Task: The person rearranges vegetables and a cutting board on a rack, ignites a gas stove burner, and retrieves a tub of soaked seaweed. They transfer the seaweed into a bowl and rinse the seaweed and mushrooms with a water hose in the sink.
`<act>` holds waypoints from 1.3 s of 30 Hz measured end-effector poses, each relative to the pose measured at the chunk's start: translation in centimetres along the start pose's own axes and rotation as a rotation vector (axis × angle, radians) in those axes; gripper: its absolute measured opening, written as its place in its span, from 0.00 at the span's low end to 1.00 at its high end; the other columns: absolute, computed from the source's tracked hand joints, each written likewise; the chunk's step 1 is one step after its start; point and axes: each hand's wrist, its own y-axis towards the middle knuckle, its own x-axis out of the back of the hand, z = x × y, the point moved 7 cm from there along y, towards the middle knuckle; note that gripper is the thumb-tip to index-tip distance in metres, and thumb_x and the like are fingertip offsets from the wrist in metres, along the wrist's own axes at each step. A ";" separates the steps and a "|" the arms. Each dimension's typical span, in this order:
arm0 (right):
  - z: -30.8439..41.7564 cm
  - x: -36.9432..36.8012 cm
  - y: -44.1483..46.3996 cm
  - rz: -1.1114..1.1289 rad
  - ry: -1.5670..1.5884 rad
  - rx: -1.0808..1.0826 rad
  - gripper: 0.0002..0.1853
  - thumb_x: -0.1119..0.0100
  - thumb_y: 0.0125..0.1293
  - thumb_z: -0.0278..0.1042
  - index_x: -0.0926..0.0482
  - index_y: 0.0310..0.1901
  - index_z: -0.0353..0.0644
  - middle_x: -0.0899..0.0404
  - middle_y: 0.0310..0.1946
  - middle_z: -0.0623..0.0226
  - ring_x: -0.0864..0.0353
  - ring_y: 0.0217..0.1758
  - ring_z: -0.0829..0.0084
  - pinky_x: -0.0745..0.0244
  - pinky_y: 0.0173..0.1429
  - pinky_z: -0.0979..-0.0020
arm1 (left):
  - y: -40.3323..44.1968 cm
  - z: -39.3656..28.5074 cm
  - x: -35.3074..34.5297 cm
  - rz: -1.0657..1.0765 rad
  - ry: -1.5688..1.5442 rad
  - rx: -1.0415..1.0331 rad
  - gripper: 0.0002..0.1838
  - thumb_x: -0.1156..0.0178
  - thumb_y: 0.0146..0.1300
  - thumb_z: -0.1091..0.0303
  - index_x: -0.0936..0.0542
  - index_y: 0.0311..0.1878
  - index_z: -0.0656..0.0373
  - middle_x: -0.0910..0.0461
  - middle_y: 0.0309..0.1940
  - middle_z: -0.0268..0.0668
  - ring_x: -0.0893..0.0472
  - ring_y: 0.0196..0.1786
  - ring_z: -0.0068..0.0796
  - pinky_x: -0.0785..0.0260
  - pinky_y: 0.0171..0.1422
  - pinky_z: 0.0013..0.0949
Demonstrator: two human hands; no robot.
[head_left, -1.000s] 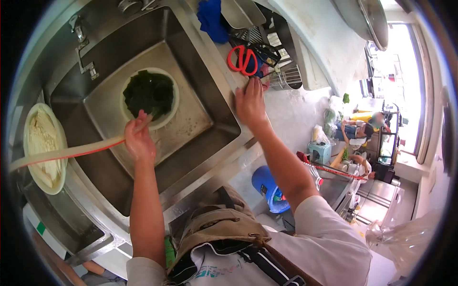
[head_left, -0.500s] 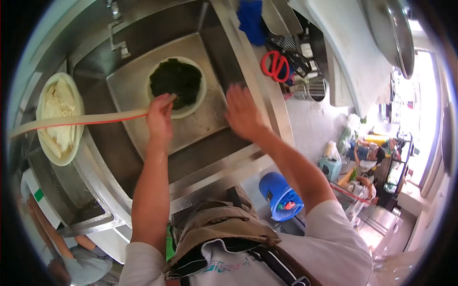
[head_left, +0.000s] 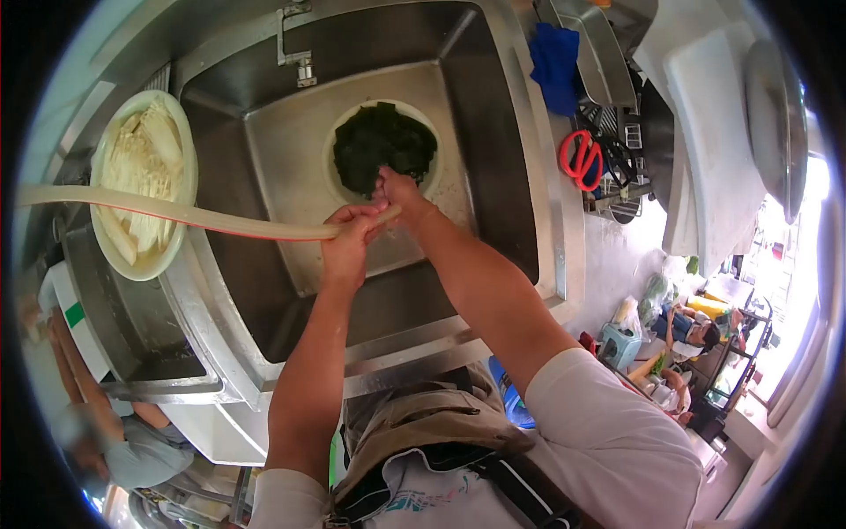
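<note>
My left hand (head_left: 346, 245) is closed round a pale hose (head_left: 256, 228) with a red stripe, close to its end. The hose end lies at my right wrist, over the sink (head_left: 300, 256). My right hand (head_left: 398, 189) reaches to the near rim of a pale round bowl (head_left: 432, 187) on the sink floor. Its fingers look curled together against dark green leafy pieces, like seaweed (head_left: 383, 141), that fill the bowl. Whether they grip any of it is hidden.
On the left ledge stands an oval bowl (head_left: 189, 189) of whitish shredded food. A metal tap (head_left: 304, 70) hangs over the sink's far side. Red-handled scissors (head_left: 580, 160) and a blue cloth (head_left: 553, 66) are at right. Another person (head_left: 145, 445) is at lower left.
My right hand has come from the sink's right side to the bowl's rim. My left hand has drawn the hose end back, away from the seaweed. The view has shifted.
</note>
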 end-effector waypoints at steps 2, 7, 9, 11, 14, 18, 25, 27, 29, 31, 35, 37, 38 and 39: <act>-0.1 -0.6 -0.8 0.003 0.054 0.016 0.13 0.50 0.68 0.40 0.26 0.41 0.38 0.26 0.32 0.61 0.25 0.34 0.65 0.28 0.32 0.60 | 1.0 -0.1 0.7 -0.037 0.020 -0.037 0.05 0.47 0.57 0.78 0.25 0.36 0.67 0.20 0.44 0.46 0.22 0.50 0.36 0.30 0.59 0.36; 2.6 -2.8 -9.5 0.247 -0.068 0.028 0.17 0.46 0.65 0.39 0.25 0.50 0.37 0.23 0.42 0.60 0.23 0.44 0.65 0.27 0.45 0.62 | 2.7 -1.0 0.9 -0.043 0.045 -0.099 0.06 0.43 0.60 0.75 0.25 0.39 0.66 0.22 0.49 0.46 0.23 0.52 0.33 0.31 0.59 0.34; 3.0 5.6 -7.1 -0.366 -0.485 0.320 0.15 0.48 0.66 0.32 0.27 0.51 0.34 0.23 0.45 0.58 0.22 0.47 0.61 0.26 0.50 0.65 | 3.1 -1.7 1.0 -0.043 0.114 -0.152 0.07 0.43 0.61 0.74 0.25 0.41 0.66 0.23 0.51 0.47 0.23 0.53 0.34 0.31 0.59 0.34; 1.3 16.7 1.4 -0.620 -0.857 0.535 0.16 0.47 0.65 0.31 0.28 0.51 0.32 0.25 0.46 0.56 0.22 0.47 0.62 0.25 0.46 0.65 | 1.7 -2.9 0.3 -0.073 -0.080 -0.132 0.09 0.43 0.60 0.75 0.26 0.43 0.67 0.23 0.51 0.46 0.23 0.50 0.31 0.31 0.54 0.31; 1.3 9.5 -2.4 -0.366 -0.075 0.072 0.16 0.45 0.63 0.28 0.29 0.51 0.31 0.26 0.44 0.55 0.22 0.47 0.63 0.24 0.42 0.65 | -0.6 -5.6 -0.9 -0.033 -0.211 -0.168 0.09 0.45 0.61 0.75 0.26 0.44 0.67 0.24 0.51 0.49 0.24 0.53 0.37 0.31 0.58 0.36; 1.1 7.7 1.3 -0.198 0.093 0.025 0.19 0.42 0.59 0.25 0.29 0.52 0.33 0.26 0.47 0.54 0.22 0.45 0.58 0.23 0.45 0.58 | -1.9 -8.5 -2.6 -0.009 -0.058 -0.284 0.07 0.46 0.61 0.75 0.26 0.42 0.66 0.24 0.51 0.52 0.24 0.55 0.42 0.31 0.61 0.42; 4.1 5.0 -11.3 -0.084 0.025 0.294 0.16 0.42 0.56 0.21 0.29 0.48 0.33 0.25 0.41 0.57 0.22 0.42 0.61 0.23 0.40 0.60 | -5.6 -11.5 -4.3 -0.075 0.007 -0.245 0.11 0.42 0.57 0.79 0.26 0.44 0.68 0.22 0.46 0.48 0.22 0.49 0.33 0.27 0.52 0.33; 3.9 5.7 -10.2 -0.118 -0.068 0.267 0.14 0.42 0.56 0.22 0.28 0.44 0.34 0.25 0.38 0.59 0.23 0.38 0.63 0.23 0.37 0.62 | -5.3 -11.4 -4.2 -0.112 -0.037 -0.297 0.09 0.43 0.58 0.79 0.27 0.43 0.68 0.22 0.47 0.49 0.22 0.50 0.35 0.27 0.52 0.35; 3.5 6.5 -8.3 -0.056 -0.195 0.248 0.13 0.42 0.56 0.24 0.29 0.44 0.34 0.26 0.32 0.61 0.25 0.31 0.65 0.28 0.28 0.63 | -6.1 -10.9 -3.8 -0.134 -0.058 -0.323 0.07 0.43 0.59 0.78 0.29 0.40 0.66 0.23 0.47 0.49 0.22 0.52 0.36 0.26 0.52 0.36; 5.7 4.7 -11.3 -0.022 -0.155 0.425 0.14 0.41 0.55 0.24 0.30 0.43 0.32 0.26 0.28 0.62 0.27 0.27 0.67 0.33 0.24 0.64 | -7.2 -11.8 -3.8 -0.162 -0.072 -0.343 0.08 0.41 0.58 0.79 0.29 0.39 0.66 0.23 0.46 0.48 0.22 0.50 0.34 0.26 0.51 0.35; 6.1 3.3 -13.8 0.006 -0.155 0.425 0.18 0.43 0.55 0.23 0.31 0.48 0.32 0.24 0.32 0.60 0.27 0.26 0.68 0.35 0.21 0.66 | -9.2 -12.5 -4.9 -0.182 -0.074 -0.357 0.10 0.42 0.58 0.81 0.31 0.41 0.63 0.24 0.47 0.49 0.21 0.48 0.34 0.26 0.48 0.33; 5.8 2.7 -13.6 0.076 -0.208 0.389 0.21 0.46 0.55 0.20 0.32 0.52 0.33 0.23 0.40 0.56 0.24 0.28 0.67 0.32 0.22 0.67 | -10.7 -12.9 -5.6 -0.191 -0.064 -0.386 0.10 0.43 0.59 0.81 0.32 0.42 0.63 0.24 0.46 0.49 0.20 0.48 0.36 0.26 0.47 0.33; 6.4 2.2 -14.8 0.100 -0.132 0.434 0.20 0.46 0.54 0.20 0.32 0.51 0.32 0.24 0.40 0.55 0.25 0.28 0.67 0.33 0.22 0.67 | -11.1 -13.8 -5.8 -0.206 -0.071 -0.420 0.09 0.42 0.59 0.80 0.31 0.41 0.63 0.23 0.46 0.49 0.20 0.47 0.35 0.26 0.47 0.32; 5.7 3.0 -16.4 0.121 -0.051 0.466 0.20 0.46 0.54 0.20 0.32 0.51 0.32 0.24 0.40 0.55 0.25 0.29 0.67 0.33 0.22 0.67 | -12.2 -14.0 -5.5 -0.228 -0.076 -0.445 0.09 0.42 0.59 0.80 0.31 0.40 0.63 0.23 0.45 0.48 0.20 0.46 0.34 0.26 0.46 0.32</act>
